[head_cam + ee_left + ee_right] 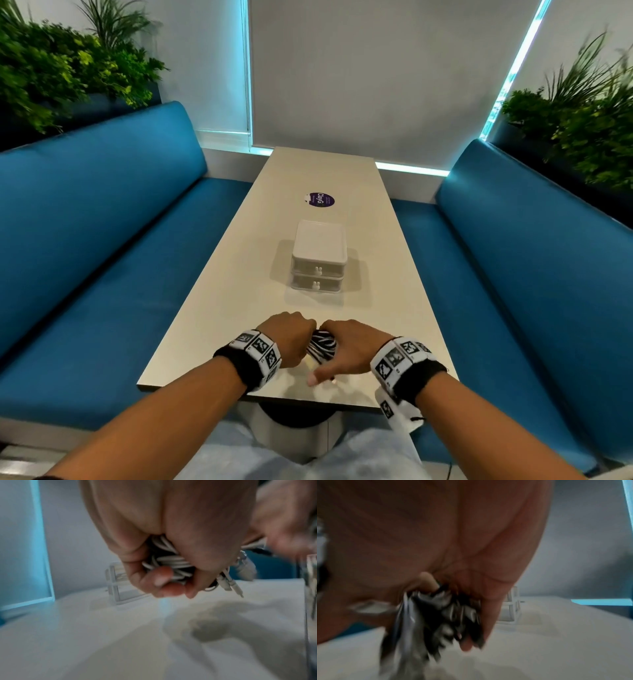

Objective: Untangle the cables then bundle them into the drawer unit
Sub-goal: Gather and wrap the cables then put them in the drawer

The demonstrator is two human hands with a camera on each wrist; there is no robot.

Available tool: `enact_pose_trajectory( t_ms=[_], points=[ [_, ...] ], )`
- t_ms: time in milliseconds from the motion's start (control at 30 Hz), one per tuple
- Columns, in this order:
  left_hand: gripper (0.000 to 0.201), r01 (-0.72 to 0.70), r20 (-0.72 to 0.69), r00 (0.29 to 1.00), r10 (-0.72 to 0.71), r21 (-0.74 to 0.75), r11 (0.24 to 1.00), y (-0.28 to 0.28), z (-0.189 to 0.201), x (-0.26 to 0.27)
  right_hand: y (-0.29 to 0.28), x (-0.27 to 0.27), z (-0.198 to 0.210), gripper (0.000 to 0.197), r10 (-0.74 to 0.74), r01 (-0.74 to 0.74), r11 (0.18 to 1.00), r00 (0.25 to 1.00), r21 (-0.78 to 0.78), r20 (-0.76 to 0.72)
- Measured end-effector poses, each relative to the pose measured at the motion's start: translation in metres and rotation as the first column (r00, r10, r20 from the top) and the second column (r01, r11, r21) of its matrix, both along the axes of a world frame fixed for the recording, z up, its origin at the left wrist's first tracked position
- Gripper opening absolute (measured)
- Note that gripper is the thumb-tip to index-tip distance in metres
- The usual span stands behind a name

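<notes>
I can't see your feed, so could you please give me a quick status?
Both hands grip the cable bundle above table edge. Drawer unit shut, ahead. Nothing between.

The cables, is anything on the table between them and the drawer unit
Nothing visible: the table is bare between the cables, held by left hand and right hand, and the drawer unit. Both its drawers look closed, though.

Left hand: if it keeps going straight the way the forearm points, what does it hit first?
The left hand, gripping the cable bundle, points up the table and slightly inward. First contact would probably be the drawer unit, both drawers closed. Bare table lies between; depth is uncertain, so it might pass just left.
</notes>
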State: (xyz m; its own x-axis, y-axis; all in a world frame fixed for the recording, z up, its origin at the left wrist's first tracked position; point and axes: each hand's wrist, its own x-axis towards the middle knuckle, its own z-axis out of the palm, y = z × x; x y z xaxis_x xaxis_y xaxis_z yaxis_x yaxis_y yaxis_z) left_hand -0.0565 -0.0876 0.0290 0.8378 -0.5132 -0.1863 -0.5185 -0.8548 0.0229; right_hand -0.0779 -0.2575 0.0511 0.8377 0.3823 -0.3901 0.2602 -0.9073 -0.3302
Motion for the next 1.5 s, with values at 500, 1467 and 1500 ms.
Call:
enact_pose_trajectory(
  t_ms=[500,1467,1500],
  points=[
    [0.023,0.205,0.238,0.940,-0.245,0.182,0.962,-0.009,0.034,-0.006,0.011,0.006,0.012,0.027,-0.256,0.437,0.817,0.859,0.376,-0.443],
    [0.022,0.064,0.200,0.977,-0.071,0.038,0.997,-0.011,0.024,0.004,0.025,0.010,0.005,0.017,-0.246,0.240,0.969,0.964,0.063,0.100],
    [0.022,0.062,0.174,0.982,-0.067,0.031,0.998,-0.012,0.024,0.004,0.024,0.009,0.003,0.016,-0.243,0.239,0.970,0.961,0.042,0.131]
  ],
)
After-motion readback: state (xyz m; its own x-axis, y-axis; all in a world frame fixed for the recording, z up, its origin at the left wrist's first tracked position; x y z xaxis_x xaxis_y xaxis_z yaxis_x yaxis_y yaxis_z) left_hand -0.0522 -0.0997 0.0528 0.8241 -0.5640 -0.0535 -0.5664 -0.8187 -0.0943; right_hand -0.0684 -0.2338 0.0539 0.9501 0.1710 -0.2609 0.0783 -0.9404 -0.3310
